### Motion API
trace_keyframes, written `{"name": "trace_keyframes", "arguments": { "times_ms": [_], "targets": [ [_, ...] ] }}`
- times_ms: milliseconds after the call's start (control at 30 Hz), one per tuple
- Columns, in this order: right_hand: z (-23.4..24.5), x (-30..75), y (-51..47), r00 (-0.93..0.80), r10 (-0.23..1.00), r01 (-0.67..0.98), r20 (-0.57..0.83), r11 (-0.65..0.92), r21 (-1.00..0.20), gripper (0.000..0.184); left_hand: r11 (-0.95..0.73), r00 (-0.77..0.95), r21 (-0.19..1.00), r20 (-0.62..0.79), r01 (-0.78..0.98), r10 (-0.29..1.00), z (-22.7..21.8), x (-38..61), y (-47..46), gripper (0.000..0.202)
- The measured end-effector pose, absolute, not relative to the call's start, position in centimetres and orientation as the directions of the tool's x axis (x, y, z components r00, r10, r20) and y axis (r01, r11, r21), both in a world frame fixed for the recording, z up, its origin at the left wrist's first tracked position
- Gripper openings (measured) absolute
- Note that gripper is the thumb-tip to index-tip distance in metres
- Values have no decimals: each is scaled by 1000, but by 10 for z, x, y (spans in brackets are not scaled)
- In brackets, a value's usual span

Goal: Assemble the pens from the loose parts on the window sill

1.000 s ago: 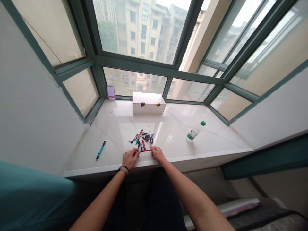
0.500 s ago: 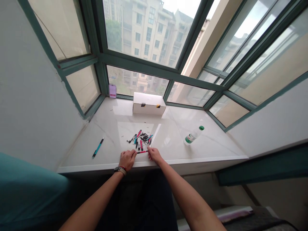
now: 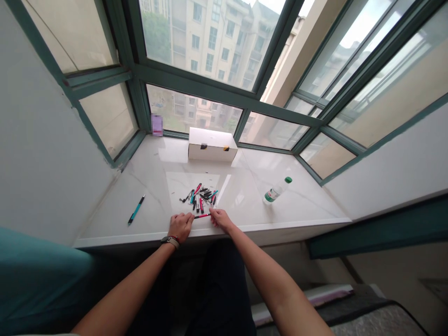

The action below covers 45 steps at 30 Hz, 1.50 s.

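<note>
L hand (image 3: 181, 226), R hand (image 3: 220, 219) on red-blk pen (image 3: 203, 216); btl label (image 3: 271, 195) illeg.

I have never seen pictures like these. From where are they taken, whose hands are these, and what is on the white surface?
There is no machine: a person works with two bare hands. The camera is worn on the head and looks forward and down, so the arms enter from below.

The left hand and right hand hold a red and black pen between them. Just beyond it lies a pile of pen parts.

Also on the white sill are a blue and black pen at left, a white box near the window, and a green-capped bottle at right.
</note>
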State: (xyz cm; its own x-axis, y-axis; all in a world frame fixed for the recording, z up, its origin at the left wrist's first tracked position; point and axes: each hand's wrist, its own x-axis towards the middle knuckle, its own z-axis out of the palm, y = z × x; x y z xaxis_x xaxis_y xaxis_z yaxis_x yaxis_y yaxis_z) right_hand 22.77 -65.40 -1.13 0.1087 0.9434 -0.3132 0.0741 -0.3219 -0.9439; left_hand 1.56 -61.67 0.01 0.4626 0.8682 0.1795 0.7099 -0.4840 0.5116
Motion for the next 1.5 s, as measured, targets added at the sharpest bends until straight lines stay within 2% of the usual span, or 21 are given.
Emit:
{"name": "trace_keyframes", "arguments": {
  "times_ms": [233, 533, 633, 833, 1067, 1267, 1500],
  "targets": [
    [-5, 228, -656, 83, 945, 67, -317, -323, -944, 55, -454, 454, 546, 146, 704, 879, 0, 15, -612, 43],
    [-5, 227, -658, 119, 948, 62, -294, -302, -951, 50, -402, 422, 677, 147, 616, 895, 1, 14, -611, 37],
    [-4, 227, -658, 108, 952, 72, -288, -296, -952, 50, -415, 431, 654, 147, 633, 890, 2, 15, -612, 36],
    [-6, 228, -656, 116, 942, 32, -315, -320, -947, 52, -553, 531, 535, 214, 638, 820, 9, 15, -620, 41],
    [-7, 225, -655, 148, 934, 39, -326, -335, -942, 54, -568, 541, 486, 212, 664, 814, 9, 16, -621, 47],
    [-4, 226, -657, 141, 938, 72, -315, -327, -942, 54, -544, 544, 517, 169, 660, 822, 10, 16, -618, 49],
    [-3, 222, -660, 187, 947, 191, -260, -294, -936, 55, -500, 501, 631, 197, 593, 843, 6, 13, -618, 36]
  ]
}}
